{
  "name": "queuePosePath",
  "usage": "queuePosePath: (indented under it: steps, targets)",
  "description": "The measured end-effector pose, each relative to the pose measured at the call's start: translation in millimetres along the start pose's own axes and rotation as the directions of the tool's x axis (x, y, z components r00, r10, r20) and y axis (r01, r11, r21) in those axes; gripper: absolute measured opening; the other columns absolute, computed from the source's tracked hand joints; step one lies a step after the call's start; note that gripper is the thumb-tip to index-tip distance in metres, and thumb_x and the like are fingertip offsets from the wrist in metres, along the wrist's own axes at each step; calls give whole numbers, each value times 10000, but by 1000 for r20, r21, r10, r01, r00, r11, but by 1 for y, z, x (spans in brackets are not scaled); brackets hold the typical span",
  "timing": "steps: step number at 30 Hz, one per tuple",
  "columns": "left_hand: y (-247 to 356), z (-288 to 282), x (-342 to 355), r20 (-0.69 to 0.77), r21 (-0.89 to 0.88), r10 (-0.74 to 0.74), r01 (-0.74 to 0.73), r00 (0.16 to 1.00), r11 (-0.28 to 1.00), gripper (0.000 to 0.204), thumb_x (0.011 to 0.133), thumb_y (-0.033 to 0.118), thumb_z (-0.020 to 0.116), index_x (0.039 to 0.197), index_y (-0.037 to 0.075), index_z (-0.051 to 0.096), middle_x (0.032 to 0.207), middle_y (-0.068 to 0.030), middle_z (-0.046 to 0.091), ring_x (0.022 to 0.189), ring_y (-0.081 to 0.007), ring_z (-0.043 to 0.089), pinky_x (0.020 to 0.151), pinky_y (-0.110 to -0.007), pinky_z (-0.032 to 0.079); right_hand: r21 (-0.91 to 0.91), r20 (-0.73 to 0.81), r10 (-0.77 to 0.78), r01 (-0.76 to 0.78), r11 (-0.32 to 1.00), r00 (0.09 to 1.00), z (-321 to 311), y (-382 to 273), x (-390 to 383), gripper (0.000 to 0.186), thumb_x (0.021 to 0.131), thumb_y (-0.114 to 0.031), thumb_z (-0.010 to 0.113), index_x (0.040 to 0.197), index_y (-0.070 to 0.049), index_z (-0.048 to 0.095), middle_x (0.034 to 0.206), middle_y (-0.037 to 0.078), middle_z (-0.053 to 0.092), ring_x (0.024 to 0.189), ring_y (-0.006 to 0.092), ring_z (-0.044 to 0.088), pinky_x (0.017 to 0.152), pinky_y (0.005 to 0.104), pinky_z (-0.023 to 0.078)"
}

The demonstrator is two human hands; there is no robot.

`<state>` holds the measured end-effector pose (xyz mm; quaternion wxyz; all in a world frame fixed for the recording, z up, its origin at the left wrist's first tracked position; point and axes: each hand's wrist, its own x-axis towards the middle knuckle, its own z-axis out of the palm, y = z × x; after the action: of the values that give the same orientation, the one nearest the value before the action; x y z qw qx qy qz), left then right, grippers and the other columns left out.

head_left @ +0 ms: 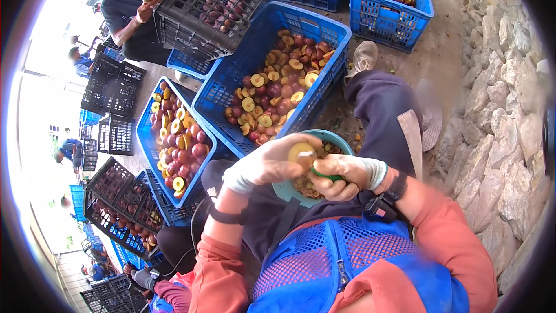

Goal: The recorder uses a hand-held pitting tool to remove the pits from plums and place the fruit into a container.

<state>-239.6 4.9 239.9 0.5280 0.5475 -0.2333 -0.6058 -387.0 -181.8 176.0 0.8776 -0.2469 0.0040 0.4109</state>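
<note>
My gloved left hand (pixel 263 165) is closed around a cut plum (pixel 302 154) whose yellow flesh shows. My gloved right hand (pixel 350 173) grips a small tool by its green handle (pixel 328 175), close against the fruit; the working end is hidden, so its kind cannot be told. Below both hands sits a teal basin (pixel 340 139) with brownish plum stones (pixel 307 186) in it. Just beyond, a large blue crate (pixel 223 94) holds many halved and whole-looking plums (pixel 278 84).
A smaller blue crate (pixel 146 139) of halved plums stands at left, with black crates (pixel 119 182) behind it. Another person (pixel 136 8) works beside a tilted black crate (pixel 174 20). A blue crate (pixel 388 28) is at the far right, near a stone wall (pixel 498 116).
</note>
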Motion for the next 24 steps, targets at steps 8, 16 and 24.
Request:
queuePosePath:
  steps: [8,16,24]
  targets:
    - [-32,-96,31,-331,736,-82,312,940,600,400,784,135,738,1149,23,617,779,-59,648,611,-145,621,528,-285,504,-941,-303,-284,-238,242,910,-58,15,18,581,1027,-556,481,941,3,613,712,197,599,649,371,605,621,450,473]
    - [-92,-229,78,-606,616,-90,538,790,575,373,742,22,679,1111,-3,636,783,-79,666,609,-172,642,534,-318,545,-921,-383,-654,-216,324,653,-62,-16,35,455,1002,-426,579,817,-10,567,772,256,607,759,471,613,676,513,484]
    - [-170,-252,156,-549,782,-289,605,784,154,872,704,164,762,1514,146,439,1353,-235,596,1087,-405,667,933,-427,566,-902,-390,-662,-122,414,640,-73,-16,25,399,1009,-372,603,821,-35,501,658,205,547,630,422,585,574,469,457]
